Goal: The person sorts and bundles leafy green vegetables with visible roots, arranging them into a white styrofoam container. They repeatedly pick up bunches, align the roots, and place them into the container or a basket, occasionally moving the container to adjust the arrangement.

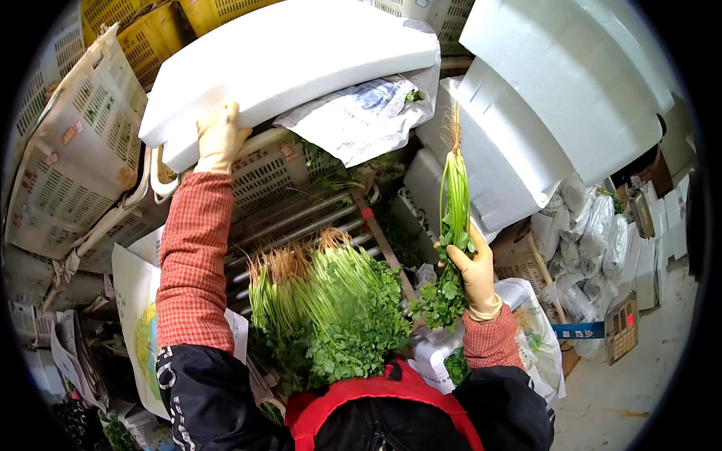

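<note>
My left hand [219, 135], in a pale rubber glove, grips the front edge of a thick white foam lid [304, 62]. The lid lies across a plastic crate [265, 175], over a white printed plastic sheet [361, 118]. At the right, my gloved right hand [476, 268] is closed around a small bunch of Chinese celery [456, 189]. Its roots point away from me, and its leaves hang below my fingers. Directly before my body, a large pile of rooted celery [333, 310] rests on a rack of metal bars [316, 211], roots on the far side.
White foam boxes [507, 141] are stacked at the right. Perforated crates [79, 158] stand at the left, with yellow crates [152, 45] behind. Clear plastic bags [592, 237] and a digital scale [621, 327] with a lit display are at far right.
</note>
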{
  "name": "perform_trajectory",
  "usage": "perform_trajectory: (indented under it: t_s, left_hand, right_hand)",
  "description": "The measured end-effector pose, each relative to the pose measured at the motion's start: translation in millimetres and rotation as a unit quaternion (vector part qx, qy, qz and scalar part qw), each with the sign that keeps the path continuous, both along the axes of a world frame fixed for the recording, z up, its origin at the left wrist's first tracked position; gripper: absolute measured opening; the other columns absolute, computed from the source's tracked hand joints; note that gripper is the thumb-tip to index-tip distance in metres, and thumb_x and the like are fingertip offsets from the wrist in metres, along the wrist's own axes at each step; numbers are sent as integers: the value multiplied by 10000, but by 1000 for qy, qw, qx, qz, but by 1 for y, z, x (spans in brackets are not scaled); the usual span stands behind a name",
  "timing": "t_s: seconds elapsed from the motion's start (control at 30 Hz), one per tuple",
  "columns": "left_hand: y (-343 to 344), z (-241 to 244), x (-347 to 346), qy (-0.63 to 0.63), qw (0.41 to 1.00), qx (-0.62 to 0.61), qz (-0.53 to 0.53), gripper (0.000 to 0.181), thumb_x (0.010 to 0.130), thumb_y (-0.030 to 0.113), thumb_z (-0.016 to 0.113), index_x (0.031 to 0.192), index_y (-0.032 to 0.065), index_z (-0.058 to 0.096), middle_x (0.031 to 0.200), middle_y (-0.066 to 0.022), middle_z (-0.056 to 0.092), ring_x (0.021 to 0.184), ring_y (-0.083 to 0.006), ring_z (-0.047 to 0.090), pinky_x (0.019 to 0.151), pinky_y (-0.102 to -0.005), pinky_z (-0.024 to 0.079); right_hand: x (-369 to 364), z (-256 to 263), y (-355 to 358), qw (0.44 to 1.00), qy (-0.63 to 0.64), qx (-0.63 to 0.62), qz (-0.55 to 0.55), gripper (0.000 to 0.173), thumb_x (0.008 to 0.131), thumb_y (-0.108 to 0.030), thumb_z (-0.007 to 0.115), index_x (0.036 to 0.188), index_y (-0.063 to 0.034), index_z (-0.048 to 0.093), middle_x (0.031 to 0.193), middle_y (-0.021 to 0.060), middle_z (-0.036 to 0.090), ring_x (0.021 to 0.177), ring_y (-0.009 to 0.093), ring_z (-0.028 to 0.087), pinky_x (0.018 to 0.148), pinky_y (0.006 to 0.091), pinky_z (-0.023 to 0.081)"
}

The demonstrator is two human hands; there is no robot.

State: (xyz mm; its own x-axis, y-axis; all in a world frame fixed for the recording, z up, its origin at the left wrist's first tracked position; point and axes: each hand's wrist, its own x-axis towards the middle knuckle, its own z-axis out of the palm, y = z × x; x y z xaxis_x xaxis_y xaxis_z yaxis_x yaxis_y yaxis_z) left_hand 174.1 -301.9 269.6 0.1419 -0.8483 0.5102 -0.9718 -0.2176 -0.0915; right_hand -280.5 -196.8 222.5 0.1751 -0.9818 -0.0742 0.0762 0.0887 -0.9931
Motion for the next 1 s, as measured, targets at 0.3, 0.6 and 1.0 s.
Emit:
perform_trajectory:
  t_s: [0.3,0.6,1.0]
  left_hand:
    - [41,42,-21,-79,987,-122,-70,522,681,179,816,1117,25,575,1044,-135,644,980,-251,609,833,-402,443]
    - [75,155,-29,-79,970,-224,-53,540,728,293,788,1145,18,583,1015,-174,661,940,-297,642,847,-408,505]
    - [112,189,-57,-41,971,-218,-85,510,771,251,744,1201,36,575,1086,-184,634,961,-333,625,849,-369,493]
  right_hand:
    - [-13,-2,-36,998,38,-40,-14,569,840,19,586,1385,-15,425,1035,49,612,759,89,577,630,230,517]
    - [73,86,-95,949,144,-106,258,583,822,-122,625,1361,5,444,980,72,644,740,110,598,663,243,499]
    - [303,110,-176,863,369,-247,242,685,813,-341,657,1347,35,450,1333,226,507,1203,352,514,1016,383,418]
